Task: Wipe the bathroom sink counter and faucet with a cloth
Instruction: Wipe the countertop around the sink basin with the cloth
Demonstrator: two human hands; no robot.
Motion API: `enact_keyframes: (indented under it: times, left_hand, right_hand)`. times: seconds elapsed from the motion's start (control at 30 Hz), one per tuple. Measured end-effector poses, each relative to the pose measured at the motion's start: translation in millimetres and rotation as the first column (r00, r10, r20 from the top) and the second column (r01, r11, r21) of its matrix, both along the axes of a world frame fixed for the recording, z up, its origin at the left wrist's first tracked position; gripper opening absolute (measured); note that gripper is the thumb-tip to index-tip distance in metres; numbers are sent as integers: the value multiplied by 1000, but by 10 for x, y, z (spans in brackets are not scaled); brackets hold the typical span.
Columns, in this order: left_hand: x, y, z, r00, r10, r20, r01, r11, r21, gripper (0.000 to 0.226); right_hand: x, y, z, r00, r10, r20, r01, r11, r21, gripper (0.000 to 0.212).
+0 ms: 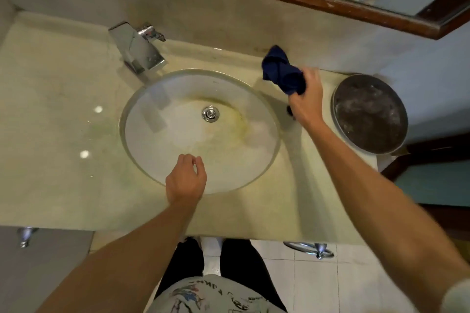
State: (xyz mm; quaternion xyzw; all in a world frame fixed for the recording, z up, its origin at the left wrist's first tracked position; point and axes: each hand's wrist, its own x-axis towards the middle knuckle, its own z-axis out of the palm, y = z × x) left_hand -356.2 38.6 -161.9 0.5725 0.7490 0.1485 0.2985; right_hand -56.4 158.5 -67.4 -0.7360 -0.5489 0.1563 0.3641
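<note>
Navy cloth (283,72) — cream counter (50,109)

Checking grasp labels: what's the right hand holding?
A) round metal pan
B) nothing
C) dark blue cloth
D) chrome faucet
C: the right hand grips the dark blue cloth above the counter, between the sink and the pan.

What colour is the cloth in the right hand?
Dark navy blue cloth, plain with no pattern visible, gripped by the right hand; seen in the head view.

Head view looks steeply down, near, over the sink (142,160), edges somewhat blurred.
</note>
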Motion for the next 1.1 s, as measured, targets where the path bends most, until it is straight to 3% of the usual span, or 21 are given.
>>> enact_keyframes:
  times: [0.07,0.17,0.23,0.3,0.53,0.67,0.8,0.87,0.93,1.0,1.1]
  left_hand:
    - [21,-4,-19,1000,25,-16,-25,1000,18,22]
    - [49,20,-49,997,51,-66,-50,999,16,20]
    - [58,23,-67,993,69,-91,-68,998,18,20]
    - [59,11,-84,991,95,-97,-92,995,39,20]
    - [72,7,-131,985,77,-157,-66,995,75,23]
    - [78,17,-130,981,62,-182,-50,997,66,28]
    - [70,19,-127,982,52,-184,-40,997,69,30]
    - [68,13,-128,983,55,-175,-44,997,65,32]
    - [78,-1,-121,985,69,-160,-58,996,70,33]
    - [80,-2,-124,984,71,-162,-59,995,81,35]
    - [78,-3,-132,982,70,-177,-58,996,73,36]
  right_hand:
    - [132,422,-14,956,164,242,-167,986,-7,43]
    - [161,1030,-207,726,386,570,-411,907,-90,44]
    - [107,1333,-419,607,499,619,-505,843,-184,45]
    - [63,1489,-651,558,575,598,-566,791,-231,49]
    - [403,1441,-828,583,653,483,-596,748,-291,55]
    - [741,952,-759,622,639,452,-547,768,-334,59]
    - [692,209,-665,538,752,380,-632,659,-408,57]
    - [680,106,-584,591,770,238,-665,633,-396,53]
    - [764,203,-455,723,682,108,-639,720,-270,50]
    - [937,426,-303,828,555,81,-543,829,-136,49]
    - [1196,752,-114,838,503,209,-484,864,-140,46]
